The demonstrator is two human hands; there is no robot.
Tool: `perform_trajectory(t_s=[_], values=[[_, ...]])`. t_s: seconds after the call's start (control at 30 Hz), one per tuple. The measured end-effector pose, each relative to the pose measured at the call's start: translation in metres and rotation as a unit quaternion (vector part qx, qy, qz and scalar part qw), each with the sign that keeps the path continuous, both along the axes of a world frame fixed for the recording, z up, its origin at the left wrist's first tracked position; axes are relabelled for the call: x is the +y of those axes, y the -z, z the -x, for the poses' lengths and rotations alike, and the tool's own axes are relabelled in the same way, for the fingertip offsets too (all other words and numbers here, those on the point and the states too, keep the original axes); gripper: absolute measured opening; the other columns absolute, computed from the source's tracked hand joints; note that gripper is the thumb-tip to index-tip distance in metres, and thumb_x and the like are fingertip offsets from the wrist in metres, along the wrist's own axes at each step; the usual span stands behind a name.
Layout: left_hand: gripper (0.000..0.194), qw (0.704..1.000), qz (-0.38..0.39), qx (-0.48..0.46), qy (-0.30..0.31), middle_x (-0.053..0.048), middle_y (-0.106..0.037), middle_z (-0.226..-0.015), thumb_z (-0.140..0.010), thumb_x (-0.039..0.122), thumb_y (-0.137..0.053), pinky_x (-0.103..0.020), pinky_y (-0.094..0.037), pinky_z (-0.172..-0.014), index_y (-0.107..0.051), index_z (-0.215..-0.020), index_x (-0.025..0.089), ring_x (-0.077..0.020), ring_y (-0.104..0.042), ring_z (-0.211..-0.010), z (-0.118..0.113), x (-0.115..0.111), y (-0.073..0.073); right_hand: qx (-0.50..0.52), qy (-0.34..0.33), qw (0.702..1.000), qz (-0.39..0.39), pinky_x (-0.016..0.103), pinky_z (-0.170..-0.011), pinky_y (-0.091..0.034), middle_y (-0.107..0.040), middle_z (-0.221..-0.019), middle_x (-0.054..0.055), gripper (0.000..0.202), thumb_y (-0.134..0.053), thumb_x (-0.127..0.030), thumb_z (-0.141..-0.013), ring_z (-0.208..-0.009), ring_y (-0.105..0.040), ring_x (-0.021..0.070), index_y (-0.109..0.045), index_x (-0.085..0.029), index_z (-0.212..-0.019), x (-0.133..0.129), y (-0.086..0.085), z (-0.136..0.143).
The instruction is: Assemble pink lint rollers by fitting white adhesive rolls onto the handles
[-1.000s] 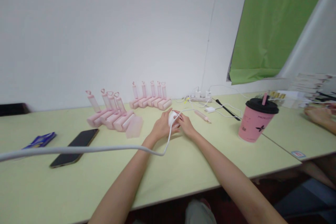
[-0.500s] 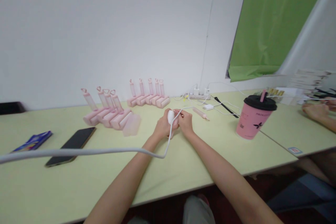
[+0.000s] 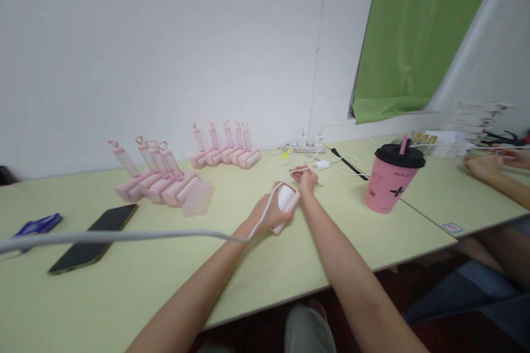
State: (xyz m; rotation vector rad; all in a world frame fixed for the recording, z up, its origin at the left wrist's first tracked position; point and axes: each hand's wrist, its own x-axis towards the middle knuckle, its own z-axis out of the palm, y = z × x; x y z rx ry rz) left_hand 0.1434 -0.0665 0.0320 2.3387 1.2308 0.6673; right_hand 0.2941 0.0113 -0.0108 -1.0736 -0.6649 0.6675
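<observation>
My left hand (image 3: 271,210) is wrapped round a pink case (image 3: 293,202) with a white oval part on its face, tilted above the table. Just beyond it on the right, my right hand (image 3: 306,178) has its fingers closed at the spot where a small pink tube lay, and a pale tip shows beside them; the fingers hide most of it. A white cable passes in front of both hands. To the left stand two groups of pink cases, the nearer group (image 3: 155,187) and the farther group (image 3: 226,157), with clear tubes upright in them.
A pink cup (image 3: 391,182) with a black lid stands right of my hands. Behind are a power strip (image 3: 304,149), a white plug (image 3: 322,165) and a black strap (image 3: 350,164). A phone (image 3: 95,237) lies left. Another person's hands (image 3: 488,166) are at far right.
My right hand has left the case and moved right to the small tube. My left hand keeps the case, now turned and more visible. The view has shifted slightly right.
</observation>
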Motion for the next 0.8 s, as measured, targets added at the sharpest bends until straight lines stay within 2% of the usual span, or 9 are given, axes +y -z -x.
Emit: perform_trajectory(t_s=[0.03,0.07,0.13,0.2,0.3,0.4,0.5,0.67,0.8], values=[[0.065,1.000,0.003,0.002,0.021,-0.005,-0.064,-0.085,-0.064,0.038,-0.064,-0.026,-0.042,-0.061,-0.037,-0.122,0.022,-0.0205,-0.061,-0.070,-0.002,-0.004,0.000,0.036,-0.011,0.999,-0.006,0.026,-0.060,-0.049,-0.065,-0.058,0.005,0.035,-0.047,-0.044,-0.080,-0.056,-0.062,0.0143,-0.061,-0.015,-0.066,0.001,0.000,-0.011],[0.061,1.000,-0.001,0.005,0.007,-0.005,-0.064,-0.083,-0.068,0.038,-0.060,-0.026,-0.041,-0.059,-0.036,-0.122,0.022,-0.0202,-0.061,-0.068,-0.002,-0.005,0.000,0.043,-0.042,0.998,-0.005,0.026,-0.058,-0.049,-0.067,-0.062,0.006,0.036,-0.048,-0.046,-0.080,-0.057,-0.063,0.0141,-0.061,-0.014,-0.068,0.000,-0.001,-0.019],[0.058,0.993,-0.084,-0.004,-0.079,-0.007,-0.063,-0.090,-0.071,0.036,-0.058,-0.027,-0.041,-0.062,-0.036,-0.123,0.022,-0.0219,-0.061,-0.074,0.004,0.002,-0.001,0.009,-0.128,0.992,-0.018,0.024,-0.062,-0.049,-0.070,-0.076,0.008,0.038,-0.047,-0.048,-0.080,-0.067,-0.065,0.0142,-0.063,-0.014,-0.078,-0.003,-0.004,-0.023],[0.060,0.983,-0.131,-0.003,-0.131,-0.008,-0.063,-0.094,-0.070,0.036,-0.059,-0.028,-0.041,-0.064,-0.034,-0.123,0.022,-0.0237,-0.061,-0.078,0.015,0.014,-0.002,-0.003,-0.174,0.985,-0.021,0.025,-0.064,-0.050,-0.069,-0.090,0.008,0.044,-0.039,-0.052,-0.083,-0.076,-0.065,0.0147,-0.063,-0.016,-0.087,-0.008,-0.008,-0.011],[0.060,0.973,-0.137,-0.015,-0.183,-0.008,-0.063,-0.095,-0.072,0.038,-0.059,-0.028,-0.041,-0.063,-0.032,-0.124,0.023,-0.0230,-0.062,-0.079,0.033,0.031,0.000,-0.080,-0.300,0.950,-0.024,0.027,-0.065,-0.051,-0.064,-0.107,0.009,0.042,-0.041,-0.050,-0.083,-0.089,-0.063,0.0178,-0.063,-0.017,-0.097,-0.013,-0.012,0.022],[0.063,0.969,-0.153,-0.015,-0.193,-0.008,-0.063,-0.098,-0.073,0.040,-0.059,-0.027,-0.042,-0.063,-0.030,-0.126,0.023,-0.0224,-0.063,-0.080,0.041,0.035,0.003,-0.132,-0.309,0.940,-0.054,0.026,-0.064,-0.052,-0.058,-0.117,0.006,0.037,-0.051,-0.047,-0.079,-0.099,-0.059,0.0188,-0.060,-0.022,-0.105,-0.015,-0.012,0.042],[0.070,0.968,-0.188,0.000,-0.163,-0.010,-0.062,-0.100,-0.074,0.043,-0.057,-0.028,-0.042,-0.062,-0.023,-0.131,0.020,-0.0240,-0.063,-0.081,0.038,0.032,0.004,-0.163,-0.300,0.937,-0.076,0.025,-0.064,-0.052,-0.058,-0.117,0.003,0.039,-0.055,-0.045,-0.076,-0.099,-0.057,0.0180,-0.058,-0.026,-0.110,-0.016,-0.009,0.043],[0.088,0.958,-0.220,-0.016,-0.184,-0.012,-0.063,-0.094,-0.076,0.047,-0.054,-0.028,-0.042,-0.059,-0.003,-0.138,0.011,-0.0245,-0.064,-0.079,0.033,0.031,0.004,-0.157,-0.305,0.933,-0.105,0.026,-0.060,-0.053,-0.060,-0.113,0.004,0.040,-0.055,-0.046,-0.075,-0.092,-0.059,0.0179,-0.061,-0.025,-0.108,-0.018,-0.012,0.040],[0.093,0.961,-0.229,-0.014,-0.156,-0.011,-0.063,-0.093,-0.076,0.047,-0.054,-0.027,-0.042,-0.059,0.005,-0.139,0.011,-0.0235,-0.064,-0.078,0.037,0.034,0.007,-0.158,-0.294,0.937,-0.103,0.027,-0.065,-0.054,-0.063,-0.108,0.004,0.039,-0.058,-0.045,-0.074,-0.087,-0.060,0.0159,-0.063,-0.024,-0.106,-0.023,-0.018,0.043]])
